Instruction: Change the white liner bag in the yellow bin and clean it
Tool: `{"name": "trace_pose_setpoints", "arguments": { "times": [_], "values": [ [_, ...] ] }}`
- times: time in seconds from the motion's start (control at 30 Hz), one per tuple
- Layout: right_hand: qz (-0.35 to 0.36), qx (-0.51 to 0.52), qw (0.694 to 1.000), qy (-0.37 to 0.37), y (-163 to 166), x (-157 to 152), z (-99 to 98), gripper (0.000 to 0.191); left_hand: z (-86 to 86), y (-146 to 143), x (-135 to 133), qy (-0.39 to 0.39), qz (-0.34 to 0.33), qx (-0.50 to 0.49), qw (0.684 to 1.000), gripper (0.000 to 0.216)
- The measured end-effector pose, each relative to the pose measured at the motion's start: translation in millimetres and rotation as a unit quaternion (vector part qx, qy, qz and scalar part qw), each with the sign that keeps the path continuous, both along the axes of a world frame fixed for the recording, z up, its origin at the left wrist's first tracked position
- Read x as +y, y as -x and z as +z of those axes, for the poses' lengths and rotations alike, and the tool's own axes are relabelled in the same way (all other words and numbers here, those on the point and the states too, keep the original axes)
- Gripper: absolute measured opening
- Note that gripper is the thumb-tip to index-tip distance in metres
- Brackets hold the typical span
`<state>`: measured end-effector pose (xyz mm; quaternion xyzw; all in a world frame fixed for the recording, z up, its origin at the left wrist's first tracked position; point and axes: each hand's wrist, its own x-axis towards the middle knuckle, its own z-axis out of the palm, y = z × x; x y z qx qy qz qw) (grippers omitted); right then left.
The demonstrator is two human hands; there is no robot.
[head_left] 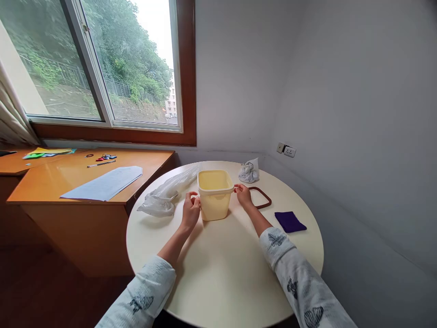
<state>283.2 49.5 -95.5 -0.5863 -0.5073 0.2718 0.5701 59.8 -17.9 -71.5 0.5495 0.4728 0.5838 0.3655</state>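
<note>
A pale yellow plastic bin (215,205) with a rounded square rim stands upright on the round table, its mouth facing up. My left hand (191,210) is at its left side, fingers curled and thumb against the wall. On the opposite side, my right hand (243,195) has its bent fingertips at the rim. Between them the two hands hold the bin; part of the fingers is hidden from this angle. Just beyond my right hand lies a brown rounded square frame (265,196), flat on the table.
Left of the bin lies a crumpled clear plastic bag (160,202). A knotted bag (249,172) sits at the back, and a folded purple cloth (289,222) at the right of the round table (225,278). A wooden desk (102,207) with papers (105,183) adjoins on the left.
</note>
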Motion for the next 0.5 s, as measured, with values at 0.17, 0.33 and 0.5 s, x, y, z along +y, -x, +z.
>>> {"name": "trace_pose_setpoints", "arguments": {
  "times": [0.17, 0.33, 0.5],
  "values": [
    [-0.038, -0.075, 0.996, 0.023, -9.4, 38.0, 13.5, 0.034, 4.6, 2.0, 10.5, 0.011, -0.008, -0.012, 1.0, 0.018],
    [-0.089, -0.164, 0.981, 0.063, -21.5, 72.2, 31.8, 0.045, 11.1, 2.8, 18.1, 0.01, -0.019, -0.033, 0.999, 0.017],
    [-0.119, -0.193, 0.963, 0.142, -36.3, 103.4, 44.2, 0.064, 16.3, 4.4, 22.8, 0.018, -0.024, -0.042, 0.999, 0.015]
  ]
}}
